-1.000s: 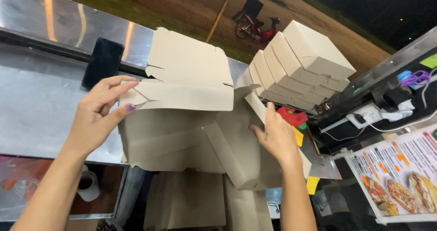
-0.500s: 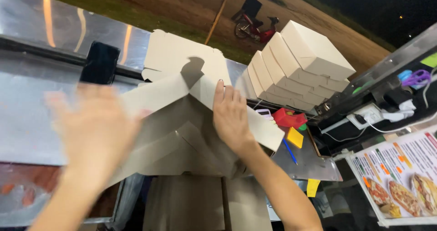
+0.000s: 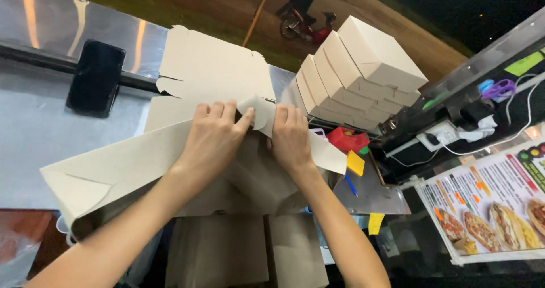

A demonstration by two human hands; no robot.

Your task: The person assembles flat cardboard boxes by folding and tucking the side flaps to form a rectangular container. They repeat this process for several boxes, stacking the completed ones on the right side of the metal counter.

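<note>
A flat, partly folded grey cardboard box [image 3: 130,163] lies across the steel counter [image 3: 34,134] in front of me. My left hand [image 3: 213,137] presses on its long side wall, fingers pinching a small corner flap [image 3: 258,111]. My right hand [image 3: 290,136] grips the same wall just right of that flap. The box's lid panel [image 3: 213,66] stands up behind my hands. Both forearms reach in from the bottom of the view.
A leaning stack of several finished white boxes [image 3: 363,72] sits at the back right. A black phone [image 3: 95,78] lies on the counter's left. Red, yellow and blue items [image 3: 349,146] lie by the stack. A picture menu [image 3: 494,208], sockets and cables [image 3: 454,134] fill the right.
My left hand swung in from the left and now grips the box wall beside my right hand. The long side wall has been folded up, and a corner flap is being tucked.
</note>
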